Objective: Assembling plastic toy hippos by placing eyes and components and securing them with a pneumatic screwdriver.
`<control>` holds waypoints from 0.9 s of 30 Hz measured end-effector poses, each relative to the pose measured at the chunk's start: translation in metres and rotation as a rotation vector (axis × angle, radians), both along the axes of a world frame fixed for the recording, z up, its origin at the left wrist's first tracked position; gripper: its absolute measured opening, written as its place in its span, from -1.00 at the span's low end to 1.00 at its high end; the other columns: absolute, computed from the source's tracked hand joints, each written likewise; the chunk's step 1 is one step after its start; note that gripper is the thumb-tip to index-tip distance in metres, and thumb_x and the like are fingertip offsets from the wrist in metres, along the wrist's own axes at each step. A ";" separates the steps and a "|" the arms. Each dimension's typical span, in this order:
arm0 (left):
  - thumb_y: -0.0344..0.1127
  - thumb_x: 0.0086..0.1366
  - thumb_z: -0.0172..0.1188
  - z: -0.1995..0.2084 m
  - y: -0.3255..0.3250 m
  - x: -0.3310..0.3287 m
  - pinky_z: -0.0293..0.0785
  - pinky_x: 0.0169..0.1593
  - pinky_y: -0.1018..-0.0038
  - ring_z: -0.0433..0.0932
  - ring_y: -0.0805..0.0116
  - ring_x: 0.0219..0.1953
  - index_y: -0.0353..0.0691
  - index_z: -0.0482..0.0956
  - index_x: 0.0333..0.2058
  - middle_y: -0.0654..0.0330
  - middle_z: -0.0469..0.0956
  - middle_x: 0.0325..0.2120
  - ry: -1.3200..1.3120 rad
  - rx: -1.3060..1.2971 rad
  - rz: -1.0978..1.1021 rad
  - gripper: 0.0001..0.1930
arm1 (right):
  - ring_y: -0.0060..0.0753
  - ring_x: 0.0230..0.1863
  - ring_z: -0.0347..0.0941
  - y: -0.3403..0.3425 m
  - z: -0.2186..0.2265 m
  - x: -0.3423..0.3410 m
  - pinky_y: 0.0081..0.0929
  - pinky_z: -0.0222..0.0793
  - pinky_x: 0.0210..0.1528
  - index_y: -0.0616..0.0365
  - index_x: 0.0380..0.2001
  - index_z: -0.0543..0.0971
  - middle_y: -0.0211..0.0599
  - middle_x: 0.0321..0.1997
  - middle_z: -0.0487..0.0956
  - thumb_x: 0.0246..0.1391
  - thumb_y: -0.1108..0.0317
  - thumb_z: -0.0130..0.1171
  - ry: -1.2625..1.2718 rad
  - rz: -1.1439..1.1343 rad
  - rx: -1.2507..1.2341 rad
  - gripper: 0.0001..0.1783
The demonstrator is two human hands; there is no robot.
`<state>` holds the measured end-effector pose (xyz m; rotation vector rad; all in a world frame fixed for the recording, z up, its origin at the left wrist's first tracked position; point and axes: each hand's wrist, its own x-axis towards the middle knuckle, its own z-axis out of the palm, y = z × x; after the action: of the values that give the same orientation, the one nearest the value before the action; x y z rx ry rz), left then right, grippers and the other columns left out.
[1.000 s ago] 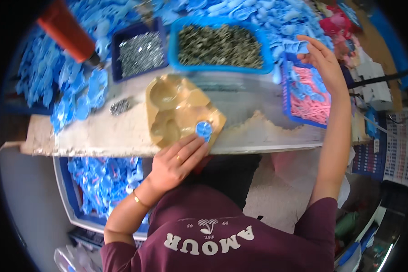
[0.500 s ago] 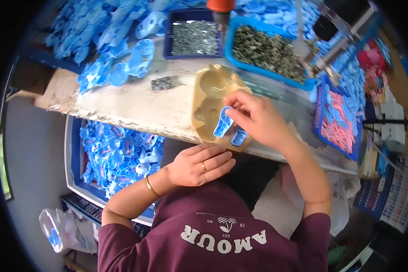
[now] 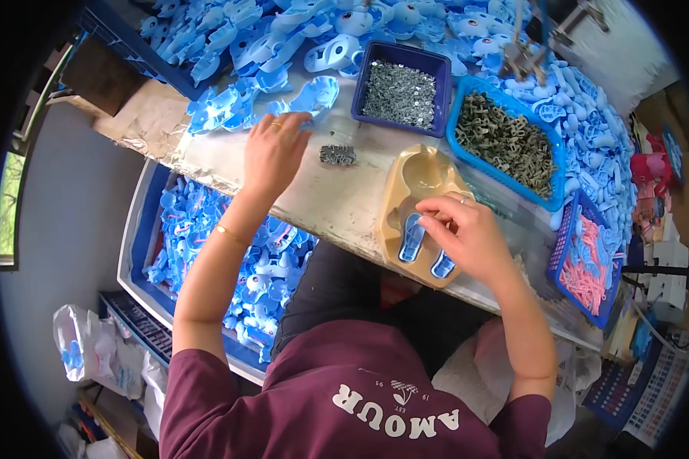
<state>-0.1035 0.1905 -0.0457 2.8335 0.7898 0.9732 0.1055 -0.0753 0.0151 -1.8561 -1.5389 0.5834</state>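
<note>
A tan moulded holder [image 3: 393,229] sits at the table's front edge. Two hollow blue toy leg shells lie in its lower end: the left leg shell [image 3: 412,243] and the right leg shell [image 3: 442,265]. My right hand [image 3: 471,237] is closed, thumb and forefinger at the upper end of the left leg shell. My left hand [image 3: 274,153] reaches over the table, fingers stretched out and apart, towards a hollow blue toy body shell [image 3: 316,96]. Its fingertips are close to that shell; whether they touch is unclear.
Behind the holder stand a dark blue tray of small metal pieces [image 3: 402,92] and a light blue tray of metal clips [image 3: 505,141]. A small metal clump [image 3: 338,155] lies nearby. A basket of pink parts [image 3: 586,268] is right; a bin of blue toys [image 3: 199,229] stands below left.
My left hand has moved from the table's front edge up and forward to the blue body shells. The leg shell in my right hand has come down into the holder. The view has shifted.
</note>
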 end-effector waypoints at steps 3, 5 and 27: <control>-0.47 0.32 0.21 0.035 -0.030 -0.001 0.51 -0.14 0.28 0.59 0.13 -0.21 -0.21 0.59 -0.03 0.10 0.63 -0.17 -0.222 -0.424 -0.003 -0.76 | -0.39 -0.35 0.60 -0.012 0.002 0.008 -0.47 0.50 -0.31 0.20 -0.11 0.67 -0.26 -0.17 0.68 0.15 0.45 0.33 0.068 -0.064 0.081 -0.77; -0.52 0.28 0.24 0.052 -0.049 -0.010 0.50 -0.07 0.26 0.58 0.09 -0.17 -0.21 0.60 -0.03 0.11 0.63 -0.14 -0.225 -0.455 -0.174 -0.72 | -0.35 -0.24 0.61 -0.017 0.011 0.009 -0.43 0.51 -0.23 0.18 -0.05 0.65 -0.25 -0.04 0.65 0.10 0.47 0.36 0.047 -0.123 0.157 -0.69; -0.25 0.11 0.43 0.036 -0.133 0.037 0.37 0.18 0.19 0.46 0.05 0.07 -0.09 0.59 0.12 0.23 0.51 0.22 0.120 -0.255 -0.638 -0.45 | 0.01 0.21 0.41 -0.067 0.013 0.014 -0.16 0.38 0.20 0.15 0.19 0.51 -0.18 0.23 0.47 -0.08 0.29 0.48 -0.363 -0.035 0.032 -0.29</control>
<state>-0.0667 0.0572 -0.0099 2.6433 -0.0161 0.5611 0.1195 -0.1424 0.0285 -2.0407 -1.7265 0.2093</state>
